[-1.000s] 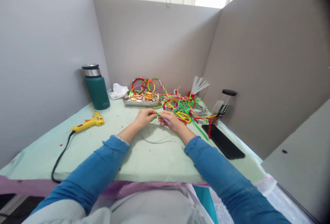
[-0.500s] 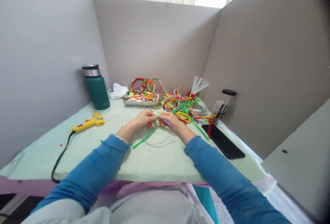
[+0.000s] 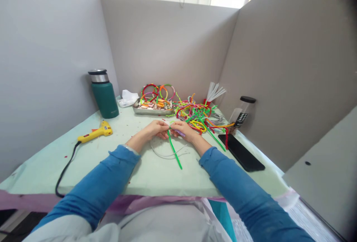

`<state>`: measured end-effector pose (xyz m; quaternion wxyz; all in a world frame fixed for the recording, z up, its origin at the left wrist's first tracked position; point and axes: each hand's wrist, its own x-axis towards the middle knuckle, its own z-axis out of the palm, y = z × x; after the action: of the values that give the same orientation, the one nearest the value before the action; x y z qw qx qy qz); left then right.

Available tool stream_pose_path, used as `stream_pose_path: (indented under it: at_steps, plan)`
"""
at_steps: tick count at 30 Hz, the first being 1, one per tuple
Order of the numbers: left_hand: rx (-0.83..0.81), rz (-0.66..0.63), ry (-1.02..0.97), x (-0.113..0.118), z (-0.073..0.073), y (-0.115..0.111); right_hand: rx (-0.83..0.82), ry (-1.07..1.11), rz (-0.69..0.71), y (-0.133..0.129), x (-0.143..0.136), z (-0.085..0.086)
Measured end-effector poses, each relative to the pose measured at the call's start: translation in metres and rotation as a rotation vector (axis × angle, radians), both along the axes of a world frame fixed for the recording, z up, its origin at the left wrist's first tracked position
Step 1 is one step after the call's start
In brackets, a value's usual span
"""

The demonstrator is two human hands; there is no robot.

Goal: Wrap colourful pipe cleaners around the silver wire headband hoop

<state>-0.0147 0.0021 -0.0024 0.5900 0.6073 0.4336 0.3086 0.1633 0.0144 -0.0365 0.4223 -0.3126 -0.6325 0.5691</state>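
Pipe cleaner (image 3: 174, 149), bright green, trails from the left hand (image 3: 157, 129), whose fingertips are pinched on it; the right hand (image 3: 184, 129), curled nearly closed alongside, grips a purple strip (image 3: 180, 133) (partly hidden by fingers). A grey wire (image 3: 161, 156) lies nearby on the table (image 3: 156, 177).

Green pipe cleaner (image 3: 175, 152): thin, fuzzy, nearly straight, pinched at top, free end pointing 5 o'clock. Purple piece (image 3: 180, 133): short, partly hidden, at 3 o'clock of green's top, slanting to 4. Grey wire (image 3: 164, 157): bent, bulging toward 7 o'clock, crossing green; ends toward 2-3. Joins hidden.
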Motion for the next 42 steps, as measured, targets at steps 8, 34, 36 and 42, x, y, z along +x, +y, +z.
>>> stream_pose_path:
  at_steps: [8,34,36,42]
  plan:
    - [0.066,0.021,0.057,-0.0024,-0.0013,0.0018,0.018,-0.022,-0.017,0.0017,-0.0008,-0.0021]
    - [0.12,0.01,0.092,-0.0039,-0.0059,0.0064,0.043,-0.076,-0.038,0.0008,-0.0009,-0.002]
    - [0.125,0.006,0.07,-0.0038,-0.0058,0.0058,0.039,-0.075,-0.04,0.0015,-0.0008,-0.0028]
    - [0.125,-0.005,0.049,-0.0031,-0.0012,0.0011,0.032,-0.08,-0.036,0.001,-0.0009,-0.0025]
